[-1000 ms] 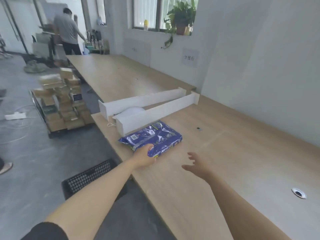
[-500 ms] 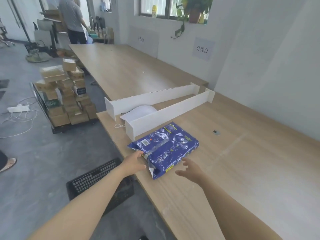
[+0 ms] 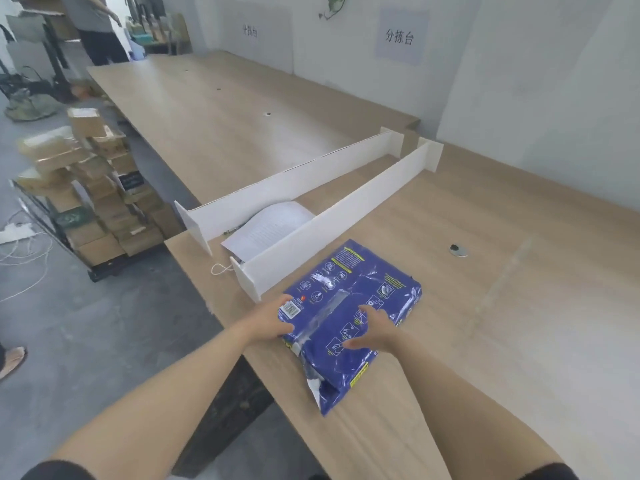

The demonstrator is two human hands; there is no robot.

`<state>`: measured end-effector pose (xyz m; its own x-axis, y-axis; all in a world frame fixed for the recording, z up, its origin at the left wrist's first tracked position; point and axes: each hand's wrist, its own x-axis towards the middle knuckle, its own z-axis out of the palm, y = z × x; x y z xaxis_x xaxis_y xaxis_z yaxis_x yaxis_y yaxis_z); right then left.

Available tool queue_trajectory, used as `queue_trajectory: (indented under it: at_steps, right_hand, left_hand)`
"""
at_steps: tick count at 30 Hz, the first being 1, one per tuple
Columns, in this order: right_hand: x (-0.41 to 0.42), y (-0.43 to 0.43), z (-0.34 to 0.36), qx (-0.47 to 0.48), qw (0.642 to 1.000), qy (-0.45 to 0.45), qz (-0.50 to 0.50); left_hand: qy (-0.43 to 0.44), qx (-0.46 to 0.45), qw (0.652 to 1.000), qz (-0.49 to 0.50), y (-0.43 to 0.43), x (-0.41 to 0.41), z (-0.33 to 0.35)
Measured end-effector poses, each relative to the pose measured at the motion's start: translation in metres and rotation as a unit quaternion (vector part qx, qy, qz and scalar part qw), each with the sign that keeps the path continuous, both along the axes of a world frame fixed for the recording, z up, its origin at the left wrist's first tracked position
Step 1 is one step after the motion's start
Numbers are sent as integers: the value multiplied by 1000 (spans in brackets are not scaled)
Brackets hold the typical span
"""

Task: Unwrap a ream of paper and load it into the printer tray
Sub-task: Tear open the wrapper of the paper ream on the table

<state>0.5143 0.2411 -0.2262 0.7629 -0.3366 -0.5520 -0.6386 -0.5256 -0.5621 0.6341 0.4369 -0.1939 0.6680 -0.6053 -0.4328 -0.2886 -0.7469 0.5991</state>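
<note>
A ream of paper in a blue printed wrapper lies flat on the wooden table, near its left edge. A clear tape seam runs along its top, and the wrapper's near end is loose and torn, showing white. My left hand grips the ream's left near corner beside the barcode label. My right hand rests on top of the wrapper with fingers spread. No printer is in view.
Two long white divider boards stand on the table just behind the ream, with loose printed sheets between them. A cable hole lies to the right. A cart of cardboard boxes stands on the floor left; a person stands far back.
The ream has been pulled nearer to me along the table. My right hand moved from the bare table onto the wrapper; my left hand shifted to its left corner.
</note>
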Motion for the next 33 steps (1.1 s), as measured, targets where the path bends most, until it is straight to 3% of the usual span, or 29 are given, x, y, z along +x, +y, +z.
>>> queue_trajectory:
  at_steps: [5, 14, 26, 33]
  right_hand:
    - [4, -11, -11, 18, 999, 4, -36]
    - [29, -22, -23, -1, 986, -38, -164]
    - [104, 6, -44, -104, 954, -2, -281]
    - [109, 17, -46, -125, 945, 16, -301]
  left_hand:
    - [3, 55, 995, -79, -29, 14, -18]
    - [-47, 70, 970, -226, -64, 57, -48]
    - [-74, 121, 883, -447, -55, 106, -70]
    - [-87, 140, 853, -495, -60, 114, -68]
